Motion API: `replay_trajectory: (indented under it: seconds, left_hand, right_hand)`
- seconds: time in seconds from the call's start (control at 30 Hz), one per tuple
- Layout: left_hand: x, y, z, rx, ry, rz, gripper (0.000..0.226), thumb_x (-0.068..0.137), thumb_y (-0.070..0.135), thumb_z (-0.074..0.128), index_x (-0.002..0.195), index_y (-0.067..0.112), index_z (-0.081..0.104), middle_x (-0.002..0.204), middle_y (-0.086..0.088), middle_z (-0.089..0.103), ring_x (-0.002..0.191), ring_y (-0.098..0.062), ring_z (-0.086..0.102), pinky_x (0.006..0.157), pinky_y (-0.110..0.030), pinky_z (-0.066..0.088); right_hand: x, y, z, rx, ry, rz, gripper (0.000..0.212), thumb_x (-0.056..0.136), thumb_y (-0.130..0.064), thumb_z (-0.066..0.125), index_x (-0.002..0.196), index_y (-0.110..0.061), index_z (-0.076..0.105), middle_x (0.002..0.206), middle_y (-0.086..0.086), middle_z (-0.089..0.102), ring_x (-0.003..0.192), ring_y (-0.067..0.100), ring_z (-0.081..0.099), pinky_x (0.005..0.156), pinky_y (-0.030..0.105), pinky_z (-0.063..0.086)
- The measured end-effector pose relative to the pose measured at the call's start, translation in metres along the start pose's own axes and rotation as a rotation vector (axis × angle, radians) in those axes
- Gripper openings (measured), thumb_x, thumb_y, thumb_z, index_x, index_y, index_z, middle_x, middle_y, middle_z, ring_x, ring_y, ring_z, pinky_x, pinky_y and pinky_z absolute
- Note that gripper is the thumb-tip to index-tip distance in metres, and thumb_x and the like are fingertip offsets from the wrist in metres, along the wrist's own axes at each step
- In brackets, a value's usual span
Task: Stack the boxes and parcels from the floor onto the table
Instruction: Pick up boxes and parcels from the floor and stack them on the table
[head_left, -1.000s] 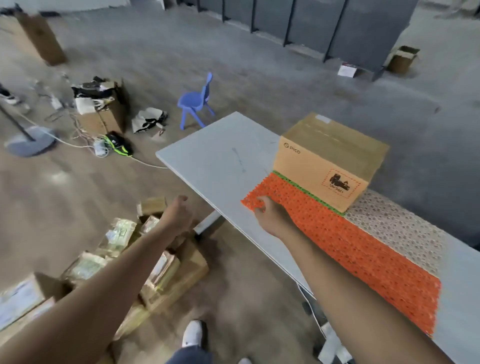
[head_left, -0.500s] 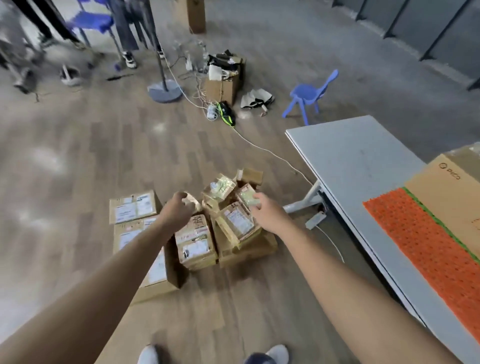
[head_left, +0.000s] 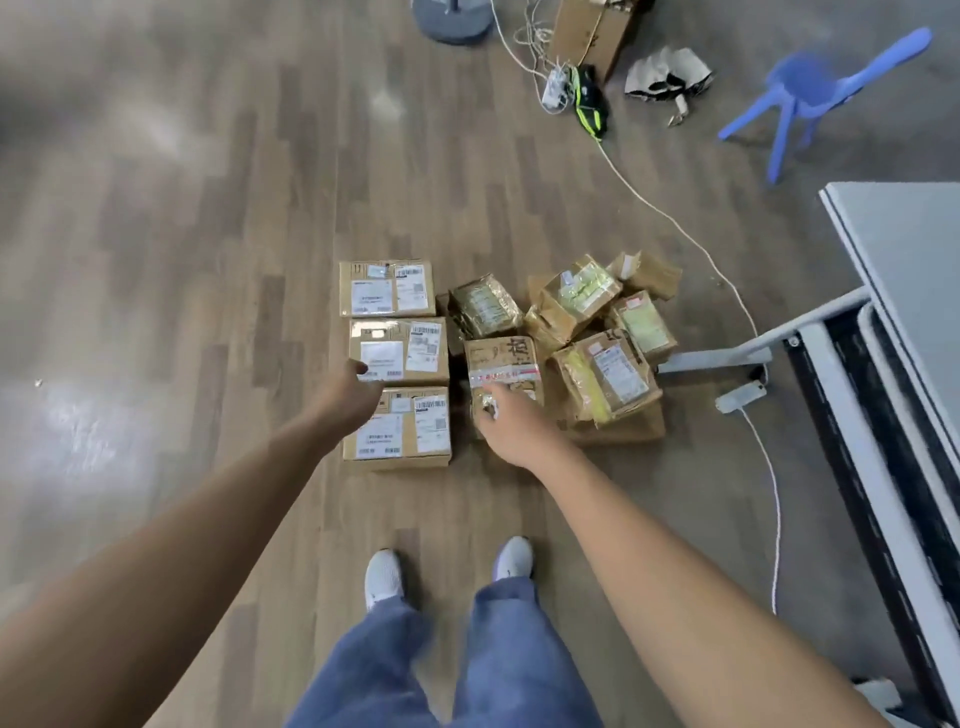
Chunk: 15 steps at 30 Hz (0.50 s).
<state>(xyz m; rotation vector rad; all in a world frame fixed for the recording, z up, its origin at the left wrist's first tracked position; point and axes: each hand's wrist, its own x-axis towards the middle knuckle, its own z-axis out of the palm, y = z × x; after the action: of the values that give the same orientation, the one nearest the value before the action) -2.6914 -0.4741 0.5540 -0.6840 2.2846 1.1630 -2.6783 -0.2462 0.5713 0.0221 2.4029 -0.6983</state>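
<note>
A: What lies furthest left in the cluster?
B: Three labelled boxes (head_left: 410, 332) lie in a column on the wooden floor (head_left: 208, 260), left of frame centre, their edges touching. The left hand (head_left: 353, 395) hovers over the middle and nearest boxes. Its fingers are loosely curled and hold nothing.
A: And the other hand?
B: The right hand (head_left: 511, 431) reaches over a brown taped parcel (head_left: 501, 364) just right of the column. Its fingers are relaxed and wrapped round nothing. I cannot tell whether they touch it.
A: Further right?
B: A heap of small parcels (head_left: 597, 332) lies on the floor, tilted against one another. A white cable (head_left: 675, 218) runs past it. The grey tabletop (head_left: 914, 270) fills the right edge, apart from the heap.
</note>
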Motion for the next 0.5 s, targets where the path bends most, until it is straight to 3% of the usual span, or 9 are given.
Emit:
replay_trajectory:
  seconds: [0.07,0.2,0.27,0.4,0.5]
  left_hand:
    - [0.020,-0.023,-0.001,-0.032,0.026,-0.034,0.048,0.089,0.026,0.048,0.134,0.013,0.042,0.081,-0.001,0.057,0.066,-0.017,0.053,0.064,-0.033,0.050]
    - [0.072,-0.083,0.014,-0.051,0.081,-0.112,0.052,0.086,0.029,0.049,0.135,0.015,0.040,0.086,0.001,0.056,0.065,-0.018,0.054,0.068,-0.038,0.052]
    - [0.102,-0.117,0.033,-0.049,0.116,-0.158,0.057,0.085,0.027,0.050,0.139,0.017,0.034,0.098,-0.003,0.058,0.067,-0.017,0.054,0.069,-0.038,0.050]
    - [0.162,-0.187,0.083,0.050,0.169,-0.174,0.074,0.083,0.026,0.058,0.146,0.011,0.023,0.141,-0.016,0.042,0.103,-0.023,0.051,0.085,-0.038,0.043]
    - [0.199,-0.237,0.113,0.155,0.165,-0.236,0.074,0.084,0.032,0.060,0.145,0.005,0.027,0.143,-0.016,0.042,0.123,-0.033,0.047,0.090,-0.037,0.039]
  right_hand:
    - [0.021,0.001,0.022,-0.028,-0.054,0.002,0.049,0.100,-0.033,0.039,0.147,-0.023,0.033,0.123,0.005,0.053,0.083,0.016,0.053,0.060,0.030,0.039]
    - [0.076,0.025,0.074,-0.070,-0.143,0.024,0.049,0.101,-0.033,0.039,0.148,-0.020,0.031,0.138,0.008,0.050,0.115,0.028,0.054,0.090,0.041,0.048]
    - [0.106,0.045,0.108,-0.066,-0.192,0.034,0.049,0.100,-0.033,0.039,0.147,-0.018,0.033,0.138,0.008,0.050,0.119,0.028,0.052,0.093,0.041,0.047]
    - [0.163,0.091,0.177,-0.078,-0.263,0.049,0.055,0.099,-0.033,0.041,0.150,-0.019,0.026,0.140,0.005,0.050,0.120,0.025,0.052,0.091,0.036,0.044]
    - [0.203,0.123,0.223,-0.059,-0.248,0.105,0.053,0.099,-0.030,0.043,0.147,-0.013,0.030,0.141,0.008,0.049,0.123,0.027,0.050,0.093,0.035,0.042]
